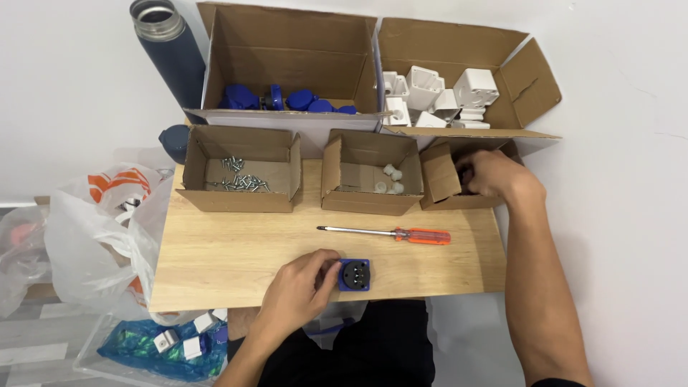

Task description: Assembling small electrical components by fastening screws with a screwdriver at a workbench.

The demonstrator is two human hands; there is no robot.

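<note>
On a small wooden counter (215,258), seen from the head camera: left hand (297,287) steadying a blue socket part (354,274) near the front edge, fingers pinching its side. Right hand (496,175) sunk into the rightmost small carton (441,175); grip hidden, cannot tell. Between them, within easy reach, an orange-handled screwdriver (390,233). Behind, cartons sorting screws (240,179), white caps (390,179), blue parts (287,99) and white housings (437,93).

- Socket part (354,274): blue, black face.
- Screwdriver (390,233): orange handle, silver shaft.
- Table (215,251): pale wood grain.
- Flask (170,50) at eleven o'clock: navy.
- Boxes (240,170): brown.
</note>
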